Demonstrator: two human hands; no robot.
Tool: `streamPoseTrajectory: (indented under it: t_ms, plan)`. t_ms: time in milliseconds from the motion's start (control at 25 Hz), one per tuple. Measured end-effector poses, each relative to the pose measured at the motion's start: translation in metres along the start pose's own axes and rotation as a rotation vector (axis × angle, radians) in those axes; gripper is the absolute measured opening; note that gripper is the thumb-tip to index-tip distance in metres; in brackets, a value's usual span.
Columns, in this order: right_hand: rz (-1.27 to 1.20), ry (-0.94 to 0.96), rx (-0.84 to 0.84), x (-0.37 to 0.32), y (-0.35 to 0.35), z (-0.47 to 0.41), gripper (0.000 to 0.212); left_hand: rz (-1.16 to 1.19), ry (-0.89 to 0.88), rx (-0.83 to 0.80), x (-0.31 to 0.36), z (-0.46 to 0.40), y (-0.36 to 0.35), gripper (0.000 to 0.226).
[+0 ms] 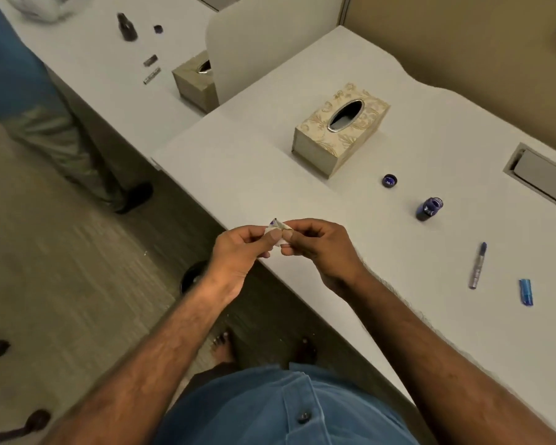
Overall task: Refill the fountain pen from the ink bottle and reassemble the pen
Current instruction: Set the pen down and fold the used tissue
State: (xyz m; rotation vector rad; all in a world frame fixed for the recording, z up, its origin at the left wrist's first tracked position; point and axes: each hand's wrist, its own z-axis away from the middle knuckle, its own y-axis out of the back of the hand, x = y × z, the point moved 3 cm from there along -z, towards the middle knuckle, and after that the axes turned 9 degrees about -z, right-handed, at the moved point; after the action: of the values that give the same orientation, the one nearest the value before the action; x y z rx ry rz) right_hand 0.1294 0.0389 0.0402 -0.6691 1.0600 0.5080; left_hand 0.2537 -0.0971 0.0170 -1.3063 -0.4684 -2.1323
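Ink bottle: open, upright, cap lying apart
Hands: left hand and right hand both pinching an ink-stained tissue
Tissue box: contents hidden

Patterned tissue box on white desk — second tissue box beyond divider

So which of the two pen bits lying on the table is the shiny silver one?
The longer pen piece, silver with a dark blue tip, nearer the ink bottle. The other, the short pen part, is clear bright blue.
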Motion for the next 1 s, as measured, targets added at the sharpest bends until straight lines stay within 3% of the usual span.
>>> streamPoseTrajectory:
  t_ms: [120,240,560,760,1000]
  plan:
    - [-0.074,-0.095,-0.048,0.012,-0.045,-0.019,0.017,0.039,-0.023,0.017,-0.004,-0.003,0.051,0.022]
    - [-0.043,-0.156,-0.083,0.031,-0.092,-0.039,0.020,-0.041,-0.043,0.053,-0.021,-0.012,0.107,0.020]
    - [0.746,-0.119,-0.127,0.137,-0.167,-0.108,0.015,-0.604,0.004,0.291,-0.104,-0.039,0.227,0.063]
    - [1.004,-0.200,-0.169,0.235,-0.187,-0.145,0.015,-0.968,-0.111,0.290,-0.154,-0.052,0.262,0.076]
    - [1.172,-0.245,-0.235,0.328,-0.205,-0.173,0.027,-1.429,0.036,0.199,-0.234,-0.069,0.279,0.090]
